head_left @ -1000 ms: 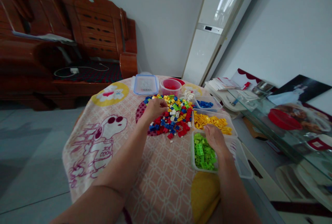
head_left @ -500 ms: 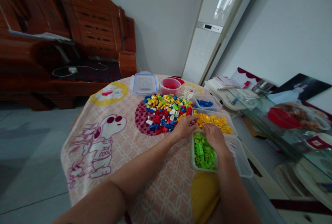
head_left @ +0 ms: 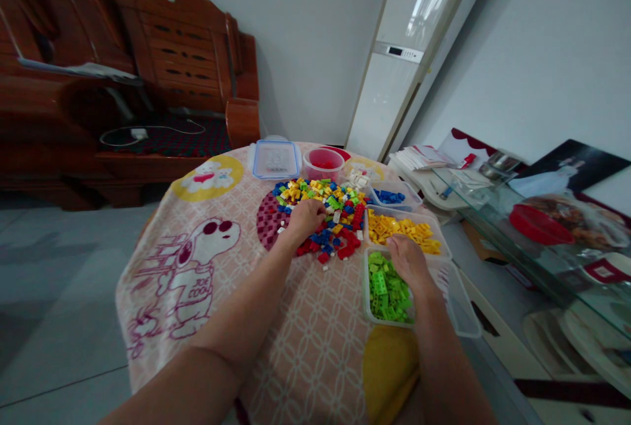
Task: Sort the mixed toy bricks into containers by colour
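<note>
My left hand [head_left: 305, 220] reaches into a mixed pile of toy building bricks [head_left: 345, 205] in red, blue, yellow, green and white. Its fingers are curled down among the bricks, and whatever they pinch is hidden. My right hand [head_left: 407, 259] hovers at the border between the box of yellow bricks [head_left: 407, 231] and the box of green bricks [head_left: 387, 290]. Its fingers are drawn together, tips by the yellow bricks; I cannot make out anything in them. The right wrist covers part of the green box's right side.
Behind the pile stand a pink tub [head_left: 324, 161] with red bricks and a blue-rimmed lidded container [head_left: 276, 159]. White bricks [head_left: 357, 178] lie beside a box of blue bricks [head_left: 388, 196]. A glass shelf [head_left: 513, 234] borders the table's right side.
My left hand has moved left, from beside the yellow box to the middle of the mixed pile. Some red bricks at the pile's near edge are now uncovered. My right hand has barely moved.
</note>
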### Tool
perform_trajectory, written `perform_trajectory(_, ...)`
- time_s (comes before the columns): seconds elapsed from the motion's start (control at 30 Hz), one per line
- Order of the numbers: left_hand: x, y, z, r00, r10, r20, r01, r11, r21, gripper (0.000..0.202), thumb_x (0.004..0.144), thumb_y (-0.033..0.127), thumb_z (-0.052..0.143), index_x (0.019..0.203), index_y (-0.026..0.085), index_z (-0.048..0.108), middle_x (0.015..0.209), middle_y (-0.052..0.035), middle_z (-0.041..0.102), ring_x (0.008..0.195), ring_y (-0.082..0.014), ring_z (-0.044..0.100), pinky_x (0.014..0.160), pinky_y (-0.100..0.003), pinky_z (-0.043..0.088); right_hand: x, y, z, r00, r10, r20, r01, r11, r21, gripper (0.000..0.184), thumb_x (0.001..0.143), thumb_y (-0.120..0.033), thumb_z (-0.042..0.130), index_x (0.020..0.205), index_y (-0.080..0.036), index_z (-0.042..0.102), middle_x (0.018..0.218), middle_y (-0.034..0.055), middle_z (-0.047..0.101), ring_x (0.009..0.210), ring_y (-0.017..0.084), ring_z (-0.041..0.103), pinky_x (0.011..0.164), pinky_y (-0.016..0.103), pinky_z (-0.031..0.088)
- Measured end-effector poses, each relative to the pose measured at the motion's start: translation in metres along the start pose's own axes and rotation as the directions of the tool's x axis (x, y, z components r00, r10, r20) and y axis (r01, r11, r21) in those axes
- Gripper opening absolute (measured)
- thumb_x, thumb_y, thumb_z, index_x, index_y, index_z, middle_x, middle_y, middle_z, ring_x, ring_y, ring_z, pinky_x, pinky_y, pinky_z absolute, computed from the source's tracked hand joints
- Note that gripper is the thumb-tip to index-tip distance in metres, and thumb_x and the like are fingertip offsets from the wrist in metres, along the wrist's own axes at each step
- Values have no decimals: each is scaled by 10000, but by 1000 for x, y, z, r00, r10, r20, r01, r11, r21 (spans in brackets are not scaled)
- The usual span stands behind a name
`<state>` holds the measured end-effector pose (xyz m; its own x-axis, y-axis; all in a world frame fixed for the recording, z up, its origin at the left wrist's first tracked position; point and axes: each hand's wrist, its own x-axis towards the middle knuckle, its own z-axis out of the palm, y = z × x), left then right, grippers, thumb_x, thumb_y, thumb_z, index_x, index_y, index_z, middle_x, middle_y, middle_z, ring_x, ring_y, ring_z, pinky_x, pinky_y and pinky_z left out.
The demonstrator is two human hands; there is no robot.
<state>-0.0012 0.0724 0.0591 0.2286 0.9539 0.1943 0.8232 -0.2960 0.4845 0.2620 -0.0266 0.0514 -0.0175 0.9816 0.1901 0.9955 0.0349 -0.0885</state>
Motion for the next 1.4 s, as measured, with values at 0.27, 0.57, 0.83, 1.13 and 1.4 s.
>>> perform_trajectory(0.27,-7,23,7,993,106,42,-104,993,-52,208,803,191,598,933,175,760,916,-61,740,879,-197,664,775,-272,477,0,2,2,1000,1,-23,-2,1000,-7,353,1004,-245,354,809,-163,637,846,98,679,796,190,597,734,279,359)
perform_trajectory(0.57,-14,30,14,966,191,175,-213,970,118,197,767,170,657,942,198,743,1024,-81,692,997,-219,635,832,-280,491,0,2,3,1000,-3,-7,3,1000,8,360,1003,-239,349,807,-158,640,868,103,681,808,189,605,751,278,367)
perform_trajectory(0.83,-7,26,14,983,159,93,-159,987,-7,169,809,187,626,901,173,768,946,-81,733,907,-220,654,807,-298,483,0,2,2,1000,3,-12,-3,1000,-1,356,1005,-245,359,804,-160,639,864,98,682,799,184,602,737,278,360)
perform_trajectory(1.13,-16,53,27,980,190,-56,-194,873,-447,160,796,151,648,900,159,769,837,-34,750,726,-136,652,693,-220,491,1,2,2,1000,-1,-7,1,1000,8,343,1000,-234,365,812,-165,643,867,99,689,806,191,611,744,278,370)
perform_trajectory(1.4,-26,74,49,967,252,-43,-235,807,-542,335,776,77,597,1065,161,744,1027,-68,750,861,-149,691,799,-237,540,1,3,4,1000,8,-21,-8,1000,22,351,1005,-245,362,850,-152,662,889,106,700,845,195,626,759,276,373)
